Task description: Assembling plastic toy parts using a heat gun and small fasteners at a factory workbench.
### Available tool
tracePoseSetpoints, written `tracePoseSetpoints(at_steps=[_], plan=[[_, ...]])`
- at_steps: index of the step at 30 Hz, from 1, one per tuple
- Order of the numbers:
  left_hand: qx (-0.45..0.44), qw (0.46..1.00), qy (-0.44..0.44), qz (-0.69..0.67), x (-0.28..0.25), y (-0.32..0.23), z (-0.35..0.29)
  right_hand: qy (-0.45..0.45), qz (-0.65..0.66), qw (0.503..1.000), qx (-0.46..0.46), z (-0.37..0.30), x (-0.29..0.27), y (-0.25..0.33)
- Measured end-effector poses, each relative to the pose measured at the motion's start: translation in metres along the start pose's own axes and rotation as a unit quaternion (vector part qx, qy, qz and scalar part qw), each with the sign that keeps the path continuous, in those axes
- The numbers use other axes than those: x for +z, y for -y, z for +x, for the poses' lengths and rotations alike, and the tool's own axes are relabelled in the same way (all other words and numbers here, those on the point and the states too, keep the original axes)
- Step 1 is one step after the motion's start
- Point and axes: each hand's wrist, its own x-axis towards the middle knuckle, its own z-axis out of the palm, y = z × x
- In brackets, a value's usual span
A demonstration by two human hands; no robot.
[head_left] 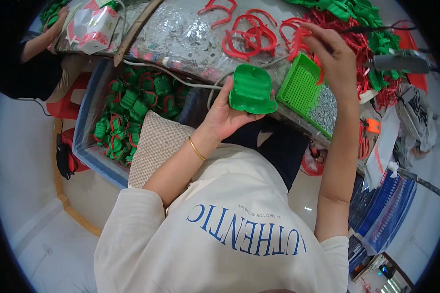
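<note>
My left hand (225, 115) holds a green plastic shell (251, 85) from below, its hollow ribbed inside facing up. Over the right part of the table, my right hand (333, 56) has its fingers bent and closed on a red curved plastic strip (298, 40) at the edge of a pile. Part of a red strip also shows below this hand, over the corner of a green tray. Several loose red curved strips (252, 36) lie left of the right hand. The green perforated tray (300, 80) sits at the table edge, with small silvery metal pieces (322, 110) at its near end.
A blue-grey bin (90, 132) of green shells with red strips stands at my left, beside a checked cushion (160, 139). Green parts (349, 10) and red strips are heaped at the far right. A tissue box (100, 29) and another person's arm (41, 44) are far left.
</note>
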Motion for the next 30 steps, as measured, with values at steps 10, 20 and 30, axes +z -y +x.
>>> tracePoseSetpoints(at_steps=[10,20,30], plan=[[-0.041,0.997,-0.021,0.057,0.019,0.027,0.025,0.057,0.044,0.99,0.123,-0.062,0.025,0.009],[0.016,0.98,-0.041,0.196,0.039,0.048,0.031,0.063,0.017,0.957,0.283,-0.099,-0.002,0.012],[0.021,0.977,-0.02,0.211,0.037,0.051,0.041,-0.03,0.196,0.94,0.276,-0.096,-0.002,0.007]])
